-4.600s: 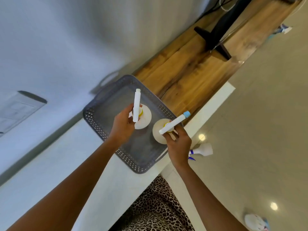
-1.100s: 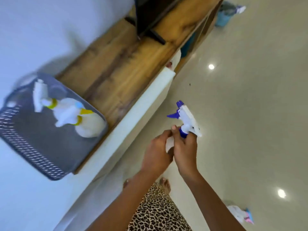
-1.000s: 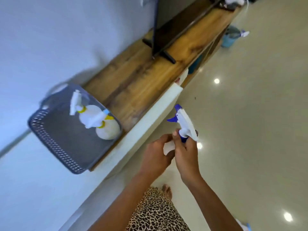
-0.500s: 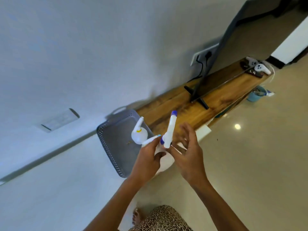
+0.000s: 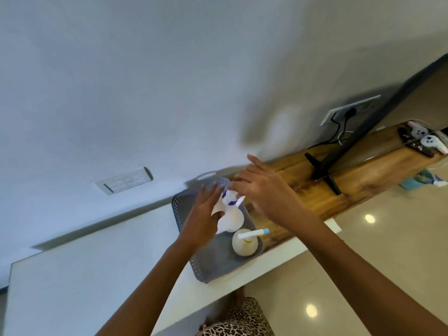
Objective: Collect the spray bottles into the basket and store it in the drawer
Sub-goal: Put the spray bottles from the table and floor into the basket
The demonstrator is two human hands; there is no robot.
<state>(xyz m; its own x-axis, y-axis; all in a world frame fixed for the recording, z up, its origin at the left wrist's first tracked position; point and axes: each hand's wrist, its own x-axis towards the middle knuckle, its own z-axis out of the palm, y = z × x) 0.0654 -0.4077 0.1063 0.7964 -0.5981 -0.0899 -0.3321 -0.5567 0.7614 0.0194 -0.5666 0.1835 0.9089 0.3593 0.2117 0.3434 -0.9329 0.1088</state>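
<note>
Fingers of your left hand (image 5: 203, 220) and your right hand (image 5: 263, 190) are spread, holding nothing; the blue-collared spray bottle (image 5: 230, 215) sits in the grey basket (image 5: 214, 263) between them, next to the yellow-collared bottle (image 5: 244, 243).

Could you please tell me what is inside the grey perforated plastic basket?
Visible: a white spray bottle with a purple trigger head and a white bottle with a yellow collar and light-blue nozzle. The left hand covers part of the basket, so anything beneath is hidden.

No readable text, label, brand or number on anything shown.
</note>
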